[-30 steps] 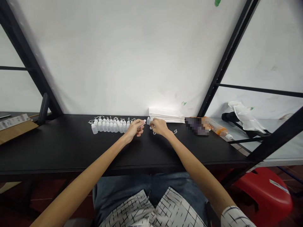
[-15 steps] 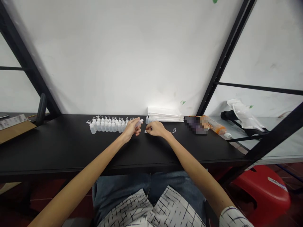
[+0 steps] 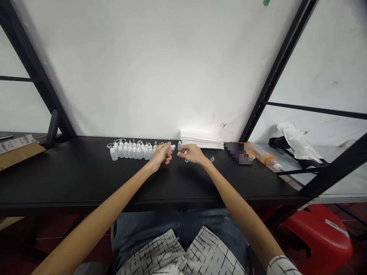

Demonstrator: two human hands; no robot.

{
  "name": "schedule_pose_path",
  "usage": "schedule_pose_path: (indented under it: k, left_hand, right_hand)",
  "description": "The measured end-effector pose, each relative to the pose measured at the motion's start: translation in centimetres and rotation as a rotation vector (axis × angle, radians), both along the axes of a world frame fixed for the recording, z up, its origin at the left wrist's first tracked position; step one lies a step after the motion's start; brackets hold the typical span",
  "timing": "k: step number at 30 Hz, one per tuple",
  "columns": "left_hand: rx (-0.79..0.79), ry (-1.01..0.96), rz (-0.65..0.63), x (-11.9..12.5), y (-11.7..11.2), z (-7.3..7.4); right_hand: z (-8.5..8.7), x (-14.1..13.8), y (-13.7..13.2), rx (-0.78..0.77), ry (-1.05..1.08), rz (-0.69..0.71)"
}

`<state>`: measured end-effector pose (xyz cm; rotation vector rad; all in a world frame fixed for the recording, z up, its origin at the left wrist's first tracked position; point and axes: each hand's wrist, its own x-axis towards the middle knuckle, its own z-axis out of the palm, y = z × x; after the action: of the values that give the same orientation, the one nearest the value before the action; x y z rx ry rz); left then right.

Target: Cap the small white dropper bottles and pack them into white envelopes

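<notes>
My left hand [image 3: 161, 153] is closed round a small white plastic bottle [image 3: 170, 148], tilted with its top toward the right. My right hand [image 3: 191, 153] is pinched on a tiny white cap [image 3: 178, 153] close to the bottle's tip. Both hands hover just above the black table [image 3: 86, 179]. To the left stands a row of several small white bottles [image 3: 130, 151] with thin white loops. One more small bottle [image 3: 179, 144] stands just behind my hands.
A stack of white sheets [image 3: 201, 139] lies against the wall. An orange tube [image 3: 263, 156] lies to the right, and a white loop [image 3: 211, 158] lies near my right wrist. A red stool [image 3: 321, 236] stands low right. A cardboard box [image 3: 17, 149] sits far left.
My right hand has moved left from the table behind toward the bottle in my left hand, now with a small cap pinched in it. The left hand has tilted its bottle up slightly.
</notes>
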<state>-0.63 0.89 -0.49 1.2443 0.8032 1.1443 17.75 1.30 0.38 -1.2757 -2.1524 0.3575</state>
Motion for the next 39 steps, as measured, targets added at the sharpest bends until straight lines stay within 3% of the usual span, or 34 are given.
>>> schedule_pose_path:
  k: [3,6,19,24,32,39]
  left_hand:
    - [-0.010,0.017,0.000,0.0,0.0,-0.1]
    - [-0.004,0.068,0.010,0.1,0.0,-0.2]
    - [0.104,0.278,0.060,0.3,-0.4,-0.8]
    - [0.292,0.368,0.207,0.1,-0.3,-0.9]
    - [0.637,0.556,0.311,0.1,-0.9,-0.7]
    - [0.609,0.545,0.357,0.1,-0.6,-0.7]
  right_hand:
    - [0.7,0.6,-0.5,-0.131,0.356,0.074]
    - [1.1,0.4,-1.1,-0.214,0.534,0.147]
    - [0.1,0.0,-1.0,-0.394,0.511,0.262]
    - [0.2,-0.5,-1.4,-0.461,0.569,0.261]
    - [0.1,-0.9,-1.6,-0.546,0.604,0.282]
    - [0.3,-0.7,-1.7,-0.500,0.683,0.323]
